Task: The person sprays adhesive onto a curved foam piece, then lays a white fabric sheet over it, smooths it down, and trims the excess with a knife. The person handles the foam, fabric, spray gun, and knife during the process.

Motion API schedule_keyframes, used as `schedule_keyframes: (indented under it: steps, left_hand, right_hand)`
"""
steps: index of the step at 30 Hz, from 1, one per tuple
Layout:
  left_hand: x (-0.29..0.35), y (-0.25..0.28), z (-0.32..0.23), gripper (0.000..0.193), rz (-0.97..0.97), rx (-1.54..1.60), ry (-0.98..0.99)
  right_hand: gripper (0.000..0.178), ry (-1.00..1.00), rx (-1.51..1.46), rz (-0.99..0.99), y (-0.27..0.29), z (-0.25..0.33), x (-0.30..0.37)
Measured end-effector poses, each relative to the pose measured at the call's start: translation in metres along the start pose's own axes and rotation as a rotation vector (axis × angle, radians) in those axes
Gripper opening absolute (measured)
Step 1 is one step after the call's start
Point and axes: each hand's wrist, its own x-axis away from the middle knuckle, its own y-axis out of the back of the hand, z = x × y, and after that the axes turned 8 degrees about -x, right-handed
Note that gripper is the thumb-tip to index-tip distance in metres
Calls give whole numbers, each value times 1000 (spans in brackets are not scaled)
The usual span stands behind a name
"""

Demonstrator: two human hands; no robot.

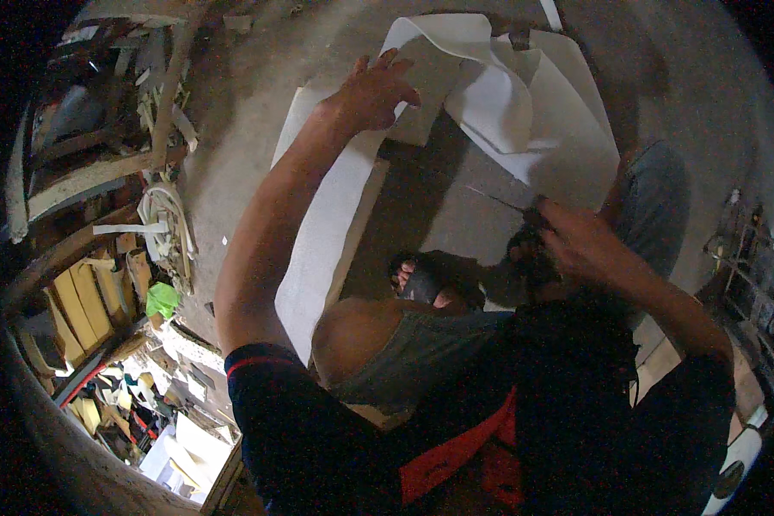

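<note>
A long white flexible sheet (pixel 314 232), perhaps foam, lies on the floor in front of me and runs up along the left. At the far end it bends over into loose curls and folds (pixel 494 107) toward the right. My left hand (pixel 374 93) is stretched over the sheet's far left part, fingers apart, and seems to rest on it. Near my right knee, my right hand (pixel 568 236) is closed round the dark handle of a thin-bladed tool (pixel 494 198). Its slim blade points left and away from me, short of the curled sheet. The exact kind of tool is unclear.
My bare foot (pixel 404 273) and bent knee (pixel 357 348) are close in front. Wooden frames (pixel 103 181) and a bright heap of scraps (pixel 138 404) line the left, with a green bag (pixel 162 299). A metal rack (pixel 757 292) stands at the right.
</note>
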Motion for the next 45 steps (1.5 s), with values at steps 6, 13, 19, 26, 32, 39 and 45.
schedule_keyframes:
  steps: [6,13,19,26,32,39,45]
  left_hand:
    - [-22,-11,-25,40,249,-97,-10]
    - [-8,-34,-11,33,216,-362,48]
    - [0,-23,5,25,-50,-340,45]
    - [7,-8,7,17,0,-256,50]
    - [9,-19,13,13,-151,-79,23]
    - [6,-18,15,14,-161,-97,-22]
    - [11,-15,14,13,-156,-118,47]
  right_hand:
    - [31,-19,58,-10,-28,-11,-12]
    - [38,49,20,-55,-28,5,-21]
    - [39,78,-46,-24,-41,3,-44]
    - [46,129,5,-21,-55,20,-71]
    - [46,149,-119,-100,-80,28,-98]
    - [45,157,-149,-8,-88,28,-127]
    - [42,134,-119,-56,-75,45,-106]
